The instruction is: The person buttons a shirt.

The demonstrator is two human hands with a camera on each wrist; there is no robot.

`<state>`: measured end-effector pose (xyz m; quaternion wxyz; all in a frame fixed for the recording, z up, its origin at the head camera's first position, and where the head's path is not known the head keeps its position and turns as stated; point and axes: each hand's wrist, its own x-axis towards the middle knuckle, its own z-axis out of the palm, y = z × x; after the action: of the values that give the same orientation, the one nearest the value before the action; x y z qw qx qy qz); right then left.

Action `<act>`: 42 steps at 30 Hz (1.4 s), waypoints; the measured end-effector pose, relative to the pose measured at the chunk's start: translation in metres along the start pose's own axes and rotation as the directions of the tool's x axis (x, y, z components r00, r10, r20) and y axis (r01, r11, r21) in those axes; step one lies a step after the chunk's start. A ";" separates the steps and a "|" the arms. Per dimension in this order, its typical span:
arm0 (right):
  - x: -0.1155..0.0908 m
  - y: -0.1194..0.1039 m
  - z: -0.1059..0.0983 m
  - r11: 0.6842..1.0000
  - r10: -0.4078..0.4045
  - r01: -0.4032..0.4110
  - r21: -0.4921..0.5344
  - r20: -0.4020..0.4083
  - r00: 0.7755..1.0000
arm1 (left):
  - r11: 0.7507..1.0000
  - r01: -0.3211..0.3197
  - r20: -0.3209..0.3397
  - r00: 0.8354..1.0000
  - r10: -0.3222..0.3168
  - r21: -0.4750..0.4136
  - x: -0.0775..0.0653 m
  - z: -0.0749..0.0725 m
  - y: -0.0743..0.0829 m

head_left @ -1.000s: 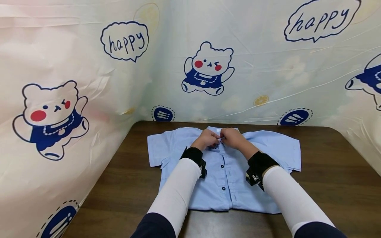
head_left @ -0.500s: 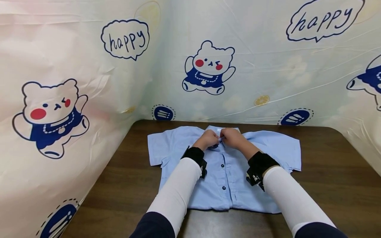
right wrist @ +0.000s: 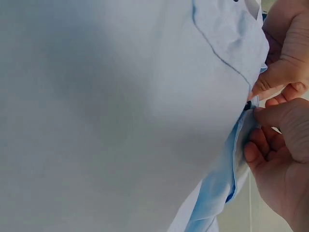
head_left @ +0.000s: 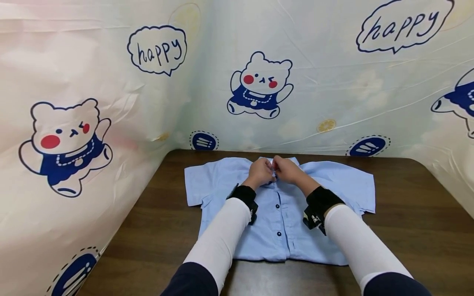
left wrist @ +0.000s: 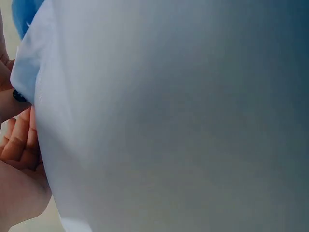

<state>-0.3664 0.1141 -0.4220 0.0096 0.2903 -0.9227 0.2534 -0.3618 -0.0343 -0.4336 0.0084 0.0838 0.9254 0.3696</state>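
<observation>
A light blue short-sleeved shirt lies spread on the table, collar at the far end. In the head view my left hand and right hand meet at the front opening just below the collar. Each pinches fabric there. The right wrist view shows a dark button between the hands, at the edge of the placket; the left wrist view also shows a dark button beside the fingers. How far that button sits in a buttonhole is hidden. Lower down the front are two more dark buttons, the upper button and lower button.
The brown wooden table extends beyond both sleeves and in front of the hem. A pale printed curtain with bears stands behind and at the sides. Black straps with cameras, such as the right wrist strap, sit close above the shirt.
My left hand has shifted slightly right and its fingers have turned upward at the placket. My right hand has risen a little and moved slightly left. The shirt has stayed in place.
</observation>
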 end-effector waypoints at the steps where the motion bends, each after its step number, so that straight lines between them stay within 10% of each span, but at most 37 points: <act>1: 0.000 0.000 0.000 1.000 0.001 -0.001 0.017 0.005 1.000 | 1.000 -0.012 -0.010 1.000 0.012 0.017 0.000 0.001 0.000; 15: 0.004 0.000 -0.001 0.994 0.060 -0.065 0.087 0.062 0.996 | 0.947 -0.142 -0.022 0.988 0.154 0.289 0.003 0.007 0.000; 31: -0.007 0.009 0.001 0.998 -0.022 0.017 -0.062 -0.072 0.997 | 0.987 -0.020 -0.011 1.000 0.022 0.159 -0.002 -0.003 -0.005; 42: -0.035 -0.008 -0.003 0.993 0.113 -0.100 -0.061 0.270 0.956 | 0.970 -0.088 0.241 0.970 0.032 0.228 -0.025 -0.016 -0.001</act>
<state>-0.3334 0.1279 -0.4214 -0.1245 0.2721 -0.9352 0.1893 -0.3389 -0.0501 -0.4242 0.0965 0.1555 0.9524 0.2439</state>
